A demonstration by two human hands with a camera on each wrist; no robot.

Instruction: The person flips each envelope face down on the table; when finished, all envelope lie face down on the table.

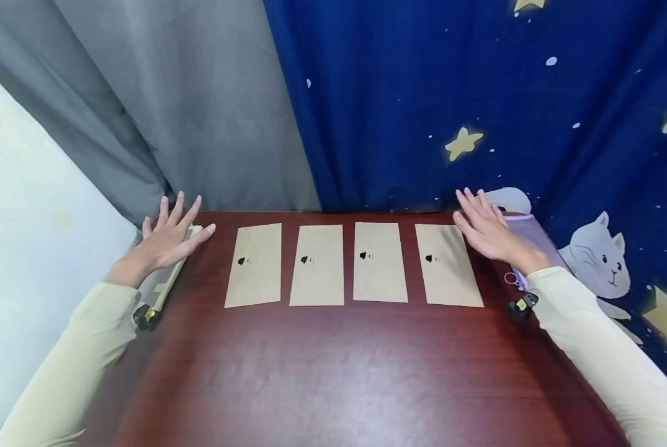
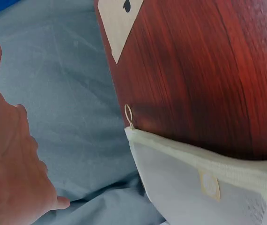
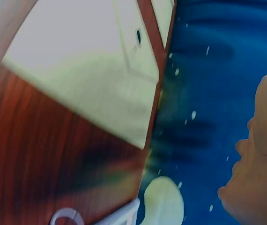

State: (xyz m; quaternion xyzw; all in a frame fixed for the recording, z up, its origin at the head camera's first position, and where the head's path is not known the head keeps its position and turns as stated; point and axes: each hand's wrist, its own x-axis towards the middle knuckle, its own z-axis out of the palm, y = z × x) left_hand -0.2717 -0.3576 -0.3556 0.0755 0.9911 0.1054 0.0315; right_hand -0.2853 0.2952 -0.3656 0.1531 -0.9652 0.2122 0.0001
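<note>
- Four flat, tan paper rectangles (image 1: 317,273) lie in a row on the red-brown wooden counter (image 1: 333,372).
- Likely light, easily creased; pinch an edge.
- Left grip (image 1: 170,241), right grip (image 1: 486,233): empty, fingers apart.

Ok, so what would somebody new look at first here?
Probably the four flat tan rectangles, in a row near the far edge of the dark red table. Next, perhaps, the blue curtain behind them, with yellow stars and, low on its right, a pale cat.
</note>
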